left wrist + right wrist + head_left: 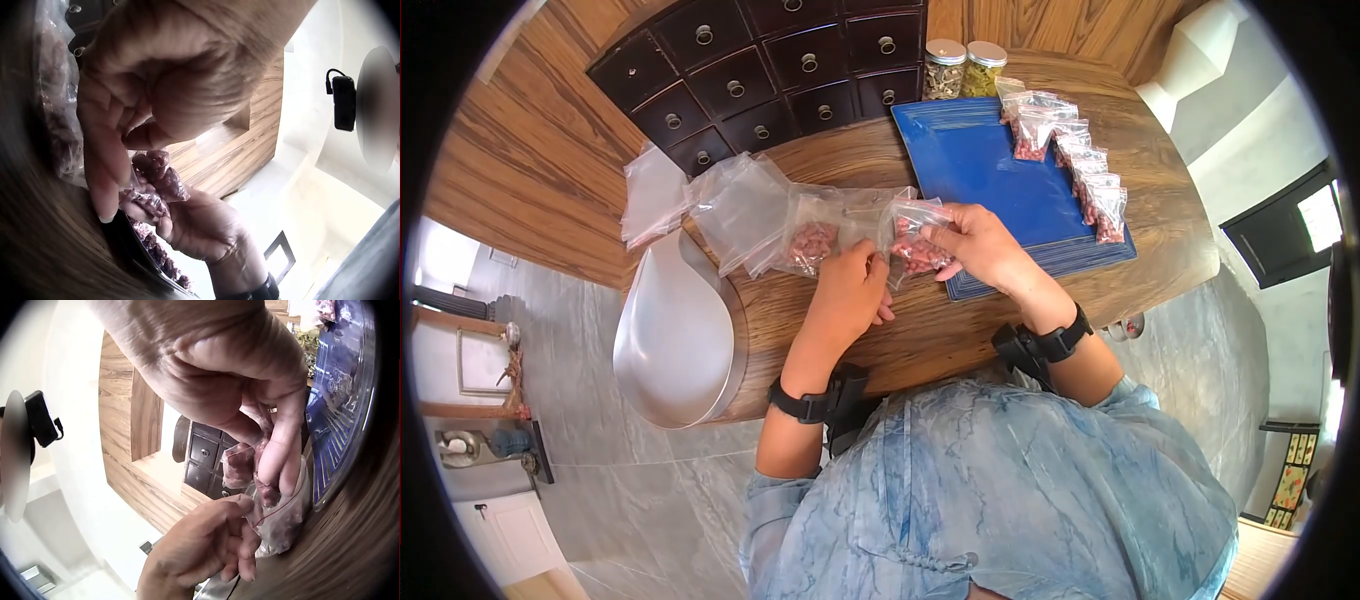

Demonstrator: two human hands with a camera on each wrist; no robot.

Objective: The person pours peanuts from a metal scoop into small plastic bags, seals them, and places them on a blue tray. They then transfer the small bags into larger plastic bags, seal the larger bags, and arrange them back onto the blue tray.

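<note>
My right hand (992,252) holds a small clear zip bag (908,258) of dark red, lumpy pieces over the table, thumb on its near face. At that bag's left side, my left hand (847,292) has its thumb and forefinger pinched together. Clear plastic shows by the left thumb tip (122,177) in the left wrist view. Just beyond the left hand lies a larger clear bag (808,246) with more red pieces inside. The right wrist view shows a bag edge with a red seal line (280,509) below the right fingers.
Flat clear bags (740,205) lie farther left, beside a metal scoop-shaped pan (675,330) at the table edge. On the right, a blue tray (980,165) carries several filled bags (1090,175) in a row. A dark drawer cabinet (770,80) and two lidded jars (965,72) stand behind.
</note>
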